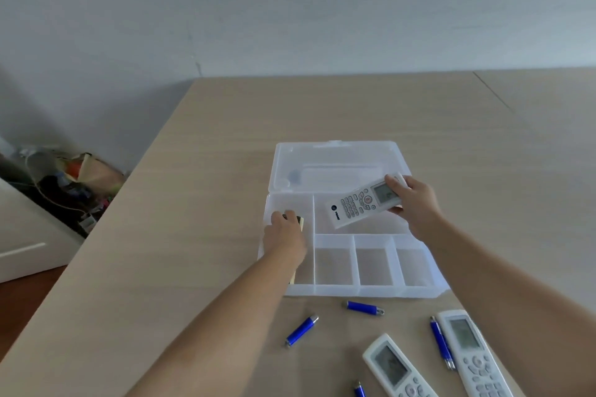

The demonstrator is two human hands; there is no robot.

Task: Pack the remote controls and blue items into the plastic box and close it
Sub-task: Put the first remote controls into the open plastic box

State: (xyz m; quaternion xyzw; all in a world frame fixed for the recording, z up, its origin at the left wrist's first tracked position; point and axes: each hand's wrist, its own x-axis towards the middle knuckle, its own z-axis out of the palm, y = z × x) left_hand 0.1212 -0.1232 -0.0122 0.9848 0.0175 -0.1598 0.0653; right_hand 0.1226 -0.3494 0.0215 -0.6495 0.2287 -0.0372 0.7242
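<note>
Centrally on pale wooden bench (pixel 200 171): clear plastic box (pixel 416 292), lid open toward 12 o'clock. Right hand (pixel 416 203), fingers clamped on white remote control (pixel 358 206), over large compartment. Left hand (pixel 283 235), fingers closed around dark item (pixel 300 222) in 9 o'clock compartment. Toward 6 o'clock: two more remotes (pixel 395 364), four blue items (pixel 301 330).

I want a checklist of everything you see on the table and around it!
Surface: tan wooden table, mostly bare.
Job's things: clear plastic box open, lid laid flat behind. Two white remotes and blue items lie unpacked nearby.
Clutter: nothing seen on the table.
Grippers: left hand holds a dark, cream-edged object in the long left compartment; right hand holds a white remote over the large compartment.
Cables: a white cord beside the table.
Surroundings: grey wall; messy pile on the floor at left.
</note>
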